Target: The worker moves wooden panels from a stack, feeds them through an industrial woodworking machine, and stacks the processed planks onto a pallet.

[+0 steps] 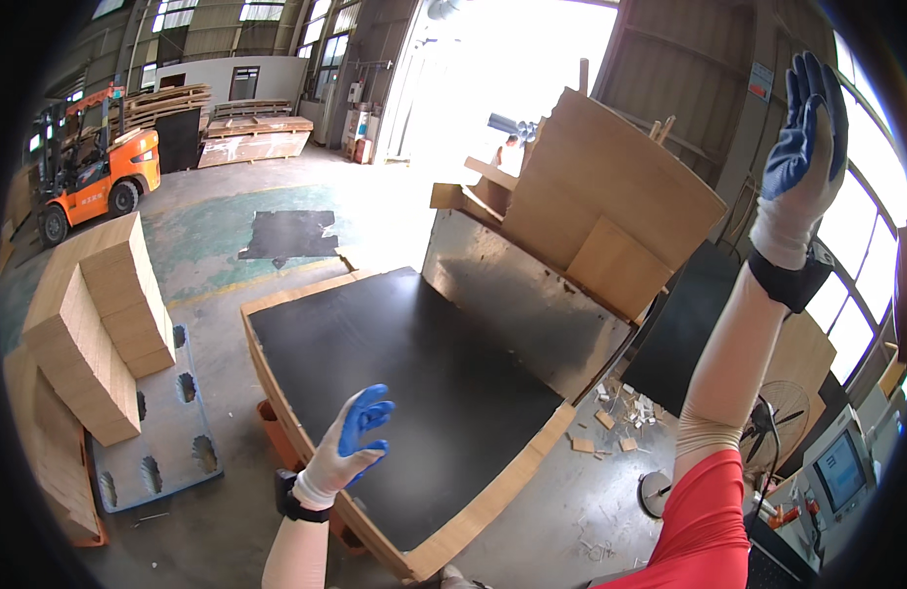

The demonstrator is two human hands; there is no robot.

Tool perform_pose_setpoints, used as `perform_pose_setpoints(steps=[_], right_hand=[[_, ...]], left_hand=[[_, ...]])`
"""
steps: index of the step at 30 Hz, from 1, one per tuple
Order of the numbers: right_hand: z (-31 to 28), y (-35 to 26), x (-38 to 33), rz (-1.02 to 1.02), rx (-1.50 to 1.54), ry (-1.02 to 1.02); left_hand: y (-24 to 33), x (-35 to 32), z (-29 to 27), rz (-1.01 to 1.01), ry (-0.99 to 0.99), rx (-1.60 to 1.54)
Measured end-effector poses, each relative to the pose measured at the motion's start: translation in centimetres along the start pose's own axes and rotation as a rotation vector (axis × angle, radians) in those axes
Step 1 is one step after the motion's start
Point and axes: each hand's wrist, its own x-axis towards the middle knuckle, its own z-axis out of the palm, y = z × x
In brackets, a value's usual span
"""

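Note:
My left hand (345, 447), in a white glove with blue-coated fingers, is over the near left edge of a large black sheet (404, 393). Its fingers are apart and slightly curled, with nothing between them; contact with the sheet cannot be made out. The sheet lies on a stack of light wooden boards (493, 491) whose pale edges stick out around it. High at the right, my right arm is raised. My right hand (805, 162), gloved alike, has its fingers stretched out and holds nothing. Both wrists wear black bands.
Behind the stack stands a metal-sided bin (522, 294) with wooden panels (610, 177). Wood offcuts (625, 412) litter the floor at right, near a fan (777, 417) and a console screen (839, 471). Wooden blocks (100, 314), a grey-blue pallet (168, 442) and an orange forklift (100, 177) are left.

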Motion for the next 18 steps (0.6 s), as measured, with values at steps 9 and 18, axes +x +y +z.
perform_pose_setpoints(steps=[9,18], right_hand=[[10.6,-7.5,-1.1,0.011,-0.307,-0.351],[2.0,-23.0,-19.5,0.932,-0.457,-0.841]], left_hand=[[2.8,-2.3,-8.5,-0.113,-0.274,-0.201],[0.1,-2.6,-1.3,-0.259,-0.521,-0.364]])
